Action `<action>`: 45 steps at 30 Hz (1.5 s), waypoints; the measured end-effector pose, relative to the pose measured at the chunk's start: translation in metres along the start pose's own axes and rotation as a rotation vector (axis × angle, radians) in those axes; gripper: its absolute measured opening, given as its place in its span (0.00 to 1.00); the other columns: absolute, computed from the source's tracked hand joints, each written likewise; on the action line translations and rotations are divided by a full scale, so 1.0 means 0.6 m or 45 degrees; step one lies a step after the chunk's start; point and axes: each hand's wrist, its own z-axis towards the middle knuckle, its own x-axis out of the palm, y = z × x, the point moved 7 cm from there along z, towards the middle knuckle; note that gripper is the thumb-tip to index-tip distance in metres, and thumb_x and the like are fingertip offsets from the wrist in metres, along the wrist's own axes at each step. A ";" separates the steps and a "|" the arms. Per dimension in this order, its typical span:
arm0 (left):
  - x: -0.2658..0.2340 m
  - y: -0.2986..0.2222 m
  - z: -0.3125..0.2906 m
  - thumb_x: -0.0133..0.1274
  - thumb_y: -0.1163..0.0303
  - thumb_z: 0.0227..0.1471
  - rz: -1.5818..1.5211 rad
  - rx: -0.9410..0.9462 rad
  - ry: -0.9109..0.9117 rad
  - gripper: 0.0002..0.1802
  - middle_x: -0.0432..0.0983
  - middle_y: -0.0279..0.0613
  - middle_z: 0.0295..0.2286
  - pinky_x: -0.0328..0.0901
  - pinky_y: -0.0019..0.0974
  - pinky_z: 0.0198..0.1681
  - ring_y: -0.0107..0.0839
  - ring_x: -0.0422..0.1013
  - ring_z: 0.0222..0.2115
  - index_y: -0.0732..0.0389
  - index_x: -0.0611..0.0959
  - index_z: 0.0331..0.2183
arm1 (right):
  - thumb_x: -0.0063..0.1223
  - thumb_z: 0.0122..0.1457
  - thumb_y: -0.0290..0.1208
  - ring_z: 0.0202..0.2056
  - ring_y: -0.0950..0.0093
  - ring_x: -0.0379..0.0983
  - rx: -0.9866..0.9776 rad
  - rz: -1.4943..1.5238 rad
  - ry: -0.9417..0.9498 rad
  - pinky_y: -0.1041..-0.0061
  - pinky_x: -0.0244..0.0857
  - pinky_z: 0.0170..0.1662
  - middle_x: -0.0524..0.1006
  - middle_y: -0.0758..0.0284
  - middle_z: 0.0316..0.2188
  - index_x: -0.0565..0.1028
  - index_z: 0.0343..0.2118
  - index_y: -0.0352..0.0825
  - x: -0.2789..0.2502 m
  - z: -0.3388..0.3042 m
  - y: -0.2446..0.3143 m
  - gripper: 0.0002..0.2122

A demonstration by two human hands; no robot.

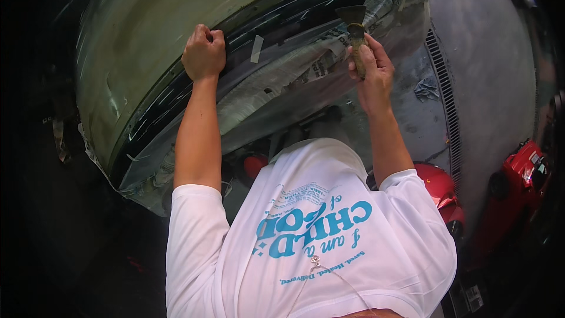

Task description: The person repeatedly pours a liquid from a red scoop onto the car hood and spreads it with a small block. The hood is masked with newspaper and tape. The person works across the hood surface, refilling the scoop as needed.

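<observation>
My right hand point(374, 73) grips a putty knife point(357, 53) by its worn, stained handle, the broad blade pointing up and away from me. The blade is near the far right end of a vehicle's masked edge; whether it touches cannot be told. My left hand point(204, 53) is closed in a fist at the rim of a dull greenish-grey body panel point(159, 35), and anything inside the fist is hidden. Below the panel runs a glossy black strip point(282, 20) with a short piece of pale tape point(256, 49) at its lower edge. Masking paper point(253, 97) and plastic film hang beneath.
A long drain grate point(444, 100) crosses the floor point(482, 70) at right, with a crumpled cloth point(426, 89) beside it. Farther right stands a red vehicle point(524, 176). Another rounded red object point(436, 188) is partly behind my right sleeve.
</observation>
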 end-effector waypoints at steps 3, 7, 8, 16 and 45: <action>0.003 0.005 -0.002 0.54 0.58 0.55 -0.018 0.024 -0.028 0.13 0.82 0.45 0.27 0.71 0.56 0.35 0.52 0.79 0.31 0.57 0.79 0.28 | 0.59 0.67 0.30 0.30 0.84 0.74 -0.110 -0.223 -0.067 0.84 0.67 0.30 0.80 0.69 0.36 0.75 0.58 0.32 -0.008 -0.023 0.032 0.18; -0.001 0.001 0.002 0.55 0.54 0.57 -0.083 0.054 -0.062 0.15 0.82 0.44 0.26 0.72 0.55 0.34 0.51 0.79 0.30 0.56 0.80 0.29 | 0.62 0.66 0.27 0.31 0.84 0.76 -0.357 -0.593 -0.208 0.83 0.70 0.33 0.81 0.70 0.35 0.77 0.56 0.32 -0.067 -0.040 0.086 0.17; -0.007 0.004 -0.001 0.55 0.55 0.57 -0.127 0.045 -0.065 0.15 0.82 0.43 0.26 0.72 0.54 0.34 0.49 0.79 0.30 0.56 0.81 0.28 | 0.62 0.65 0.27 0.32 0.83 0.76 -0.406 -0.680 -0.216 0.82 0.71 0.35 0.81 0.70 0.35 0.77 0.55 0.33 -0.078 -0.038 0.094 0.16; -0.009 0.038 -0.044 0.56 0.57 0.59 0.131 0.205 -0.288 0.13 0.80 0.36 0.27 0.72 0.48 0.36 0.41 0.77 0.33 0.54 0.83 0.28 | 0.64 0.62 0.28 0.38 0.75 0.83 -0.943 -1.474 0.010 0.73 0.76 0.42 0.85 0.65 0.38 0.83 0.47 0.36 -0.017 0.088 0.200 0.11; -0.002 0.049 -0.043 0.56 0.56 0.60 0.138 -0.151 -0.169 0.13 0.81 0.30 0.30 0.70 0.43 0.38 0.35 0.76 0.35 0.54 0.83 0.31 | 0.61 0.58 0.35 0.29 0.56 0.79 -1.487 -2.466 0.589 0.57 0.74 0.32 0.78 0.62 0.26 0.79 0.28 0.41 0.084 0.327 0.193 0.06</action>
